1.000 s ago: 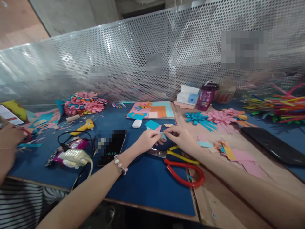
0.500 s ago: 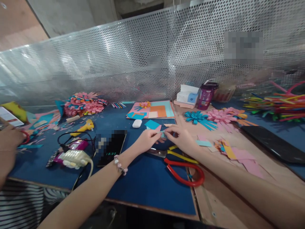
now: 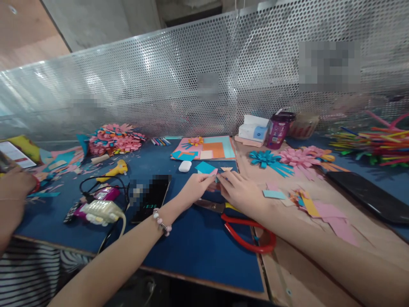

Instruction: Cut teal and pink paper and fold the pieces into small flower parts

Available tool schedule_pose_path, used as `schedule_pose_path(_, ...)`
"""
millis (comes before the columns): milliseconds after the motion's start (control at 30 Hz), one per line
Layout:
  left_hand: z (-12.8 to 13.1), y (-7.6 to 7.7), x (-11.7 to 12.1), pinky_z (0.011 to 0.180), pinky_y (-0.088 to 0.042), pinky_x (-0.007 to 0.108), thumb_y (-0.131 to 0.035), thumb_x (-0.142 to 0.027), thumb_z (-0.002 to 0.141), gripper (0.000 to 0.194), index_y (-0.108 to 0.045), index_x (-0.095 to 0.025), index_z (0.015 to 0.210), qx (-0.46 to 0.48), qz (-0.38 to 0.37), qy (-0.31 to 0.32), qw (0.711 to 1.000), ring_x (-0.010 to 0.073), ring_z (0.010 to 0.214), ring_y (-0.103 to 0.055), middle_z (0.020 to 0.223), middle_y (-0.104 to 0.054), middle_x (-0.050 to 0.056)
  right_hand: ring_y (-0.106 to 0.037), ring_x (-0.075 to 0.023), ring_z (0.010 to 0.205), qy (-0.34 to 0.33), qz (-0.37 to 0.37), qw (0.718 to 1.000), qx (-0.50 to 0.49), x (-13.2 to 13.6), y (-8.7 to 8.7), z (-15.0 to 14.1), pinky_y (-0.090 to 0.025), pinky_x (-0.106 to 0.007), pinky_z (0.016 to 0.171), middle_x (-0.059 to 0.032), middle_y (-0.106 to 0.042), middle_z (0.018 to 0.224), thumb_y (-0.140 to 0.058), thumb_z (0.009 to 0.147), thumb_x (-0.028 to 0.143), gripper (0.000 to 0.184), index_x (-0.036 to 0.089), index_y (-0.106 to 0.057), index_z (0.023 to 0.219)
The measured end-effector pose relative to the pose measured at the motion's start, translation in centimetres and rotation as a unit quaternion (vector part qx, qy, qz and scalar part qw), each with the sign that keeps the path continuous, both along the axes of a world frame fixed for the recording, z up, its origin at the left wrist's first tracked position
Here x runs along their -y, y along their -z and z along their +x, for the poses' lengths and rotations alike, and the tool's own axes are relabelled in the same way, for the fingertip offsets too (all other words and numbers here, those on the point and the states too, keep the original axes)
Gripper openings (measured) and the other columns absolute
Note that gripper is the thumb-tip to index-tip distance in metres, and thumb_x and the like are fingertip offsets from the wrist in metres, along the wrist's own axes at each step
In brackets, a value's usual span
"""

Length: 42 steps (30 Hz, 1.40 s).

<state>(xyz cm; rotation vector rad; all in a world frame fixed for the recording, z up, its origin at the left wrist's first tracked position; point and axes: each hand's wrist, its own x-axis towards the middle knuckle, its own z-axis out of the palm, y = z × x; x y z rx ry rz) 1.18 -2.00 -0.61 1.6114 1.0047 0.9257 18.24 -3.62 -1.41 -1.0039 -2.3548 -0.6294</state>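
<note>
Over the middle of the blue table, my left hand (image 3: 198, 187) pinches a small piece of light blue paper (image 3: 217, 179) between thumb and finger. From the other side my right hand (image 3: 239, 190) meets it, fingers bent and closed around the same piece, which they mostly hide. Scissors with red and yellow handles (image 3: 251, 245) lie just below my hands, blades pointing left under my left wrist. Right behind my fingertips are a blue paper square (image 3: 205, 166) and a bit of pink paper. A white earbud case (image 3: 185, 166) sits a little farther back.
A phone (image 3: 155, 198) and a yellow hot glue gun (image 3: 115, 170) with cables lie left. Blue (image 3: 264, 158) and pink paper flowers (image 3: 298, 157) rest right, near a purple cup (image 3: 280, 130) and a black phone (image 3: 367, 196). Another person's hand (image 3: 14, 187) works at far left.
My right hand has turned, its fingers now bent further down over the paper piece, covering more of it and of the yellow scissor handle. My left hand keeps its pinch. The view has shifted slightly.
</note>
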Motion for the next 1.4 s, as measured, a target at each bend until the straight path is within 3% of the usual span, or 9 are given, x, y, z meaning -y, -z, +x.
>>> schedule_pose_path(233, 0.1, -0.4, 0.2, 0.076, -0.051, 0.033, -0.052, -0.039, 0.079, 0.037, -0.065, -0.013, 0.102, 0.056, -0.028, 0.005, 0.998, 0.0192, 0.084, -0.063, 0.092, -0.069, 0.008, -0.052, -0.0293, 0.095, 0.029, -0.015, 0.999, 0.029, 0.9, -0.4, -0.6, -0.046, -0.039, 0.072, -0.0171, -0.054, 0.113, -0.041, 0.081, 0.012, 0.041, 0.009, -0.048, 0.121)
schedule_pose_path(367, -0.1, -0.4, 0.1, 0.075, -0.050, 0.031, -0.051, -0.040, 0.080, 0.036, -0.066, -0.013, 0.099, 0.003, 0.015, 0.013, 1.000, 0.0191, 0.082, -0.063, 0.089, -0.070, 0.008, -0.053, -0.0256, 0.098, -0.013, -0.079, 0.993, -0.091, 0.5, -0.4, -0.3, -0.046, -0.037, 0.078, -0.0135, -0.056, 0.109, -0.040, 0.083, 0.015, 0.035, 0.013, -0.054, 0.115)
schedule_pose_path(500, -0.2, -0.7, 0.3, 0.075, -0.048, 0.029, -0.047, -0.039, 0.082, 0.036, -0.069, -0.014, 0.095, -0.096, 0.096, 0.023, 0.990, 0.0181, 0.079, -0.063, 0.083, -0.070, 0.006, -0.057, -0.0171, 0.084, -0.057, -0.208, 0.934, -0.284, -0.3, -0.6, 0.2, -0.047, -0.029, 0.073, -0.0072, -0.061, 0.094, -0.041, 0.086, 0.022, 0.023, 0.018, -0.064, 0.091)
schedule_pose_path(600, -0.3, -0.9, 0.5, 0.074, -0.048, 0.028, -0.045, -0.039, 0.083, 0.036, -0.066, -0.016, 0.101, -0.114, 0.105, 0.033, 0.987, 0.0170, 0.078, -0.063, 0.087, -0.070, 0.006, -0.057, -0.0158, 0.080, -0.077, -0.282, 0.891, -0.348, -0.6, -0.9, 0.3, -0.046, -0.028, 0.069, -0.0051, -0.061, 0.087, -0.045, 0.085, 0.024, 0.020, 0.019, -0.065, 0.083)
schedule_pose_path(700, -0.4, -1.0, 0.3, 0.075, -0.048, 0.027, -0.044, -0.039, 0.084, 0.037, -0.065, -0.015, 0.102, -0.108, 0.109, 0.040, 0.987, 0.0169, 0.081, -0.063, 0.091, -0.069, 0.007, -0.056, -0.0149, 0.078, -0.082, -0.315, 0.866, -0.379, -0.7, -1.0, 0.3, -0.044, -0.027, 0.066, -0.0043, -0.060, 0.087, -0.049, 0.083, 0.028, 0.019, 0.019, -0.065, 0.085)
schedule_pose_path(967, -0.5, -0.6, -0.1, 0.073, -0.049, 0.027, -0.044, -0.037, 0.085, 0.034, -0.064, -0.012, 0.095, -0.106, 0.116, 0.058, 0.986, 0.0174, 0.084, -0.064, 0.090, -0.069, 0.010, -0.057, -0.0163, 0.083, -0.059, -0.377, 0.820, -0.427, -0.8, -1.0, 0.2, -0.043, -0.028, 0.074, -0.0035, -0.065, 0.086, -0.053, 0.078, 0.027, 0.016, 0.018, -0.066, 0.082)
schedule_pose_path(1167, -0.1, -0.9, 0.4, 0.079, -0.048, 0.028, -0.044, -0.036, 0.085, 0.032, -0.066, -0.013, 0.087, -0.115, 0.155, 0.055, 0.980, 0.0163, 0.080, -0.065, 0.084, -0.070, 0.007, -0.057, -0.0158, 0.075, -0.057, -0.390, 0.820, -0.415, -1.0, -0.9, 0.5, -0.042, -0.028, 0.069, -0.0029, -0.064, 0.077, -0.051, 0.079, 0.028, 0.017, 0.015, -0.063, 0.079)
schedule_pose_path(1400, -0.2, -1.3, 0.5, 0.080, -0.048, 0.028, -0.042, -0.037, 0.086, 0.035, -0.067, -0.012, 0.091, -0.113, 0.154, 0.060, 0.980, 0.0164, 0.081, -0.065, 0.085, -0.070, 0.008, -0.057, -0.0173, 0.089, -0.110, -0.431, 0.812, -0.377, -1.2, -2.2, 1.3, -0.041, -0.029, 0.079, -0.0045, -0.065, 0.095, -0.048, 0.082, 0.038, 0.027, 0.016, -0.064, 0.088)
